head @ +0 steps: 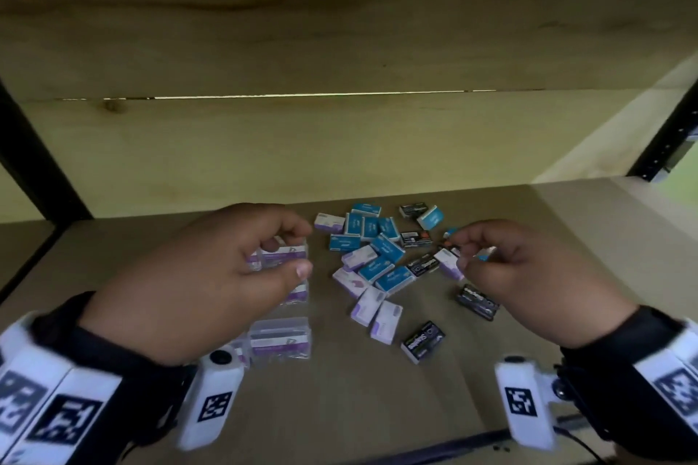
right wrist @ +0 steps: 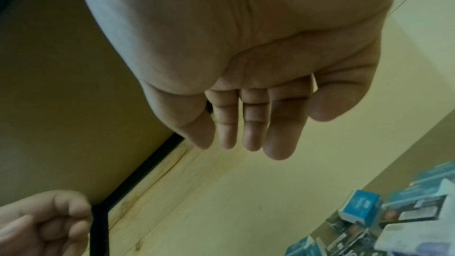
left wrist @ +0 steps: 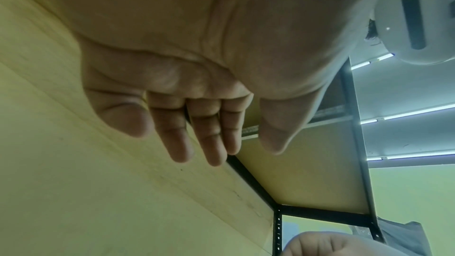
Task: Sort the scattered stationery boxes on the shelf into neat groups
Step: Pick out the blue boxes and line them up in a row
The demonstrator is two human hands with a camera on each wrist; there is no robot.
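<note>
since the boxes differ mainly by colour, the step goes best by lifting one colour at a time from the mixed heap (head: pixel 381 260) on the shelf (head: pixel 566 223) and squaring it against the purple-and-clear row (head: pixel 281 340) at left. head view: left hand (head: pixel 211 276) curls above a purple box (head: pixel 283 253), contact unclear; right hand (head: pixel 525 272) hovers half curled over the heap. left wrist view: left hand (left wrist: pixel 187 89) relaxed, holding nothing. right wrist view: right hand (right wrist: pixel 246 77) loosely open, empty, blurred boxes (right wrist: pixel 359 209) below
</note>
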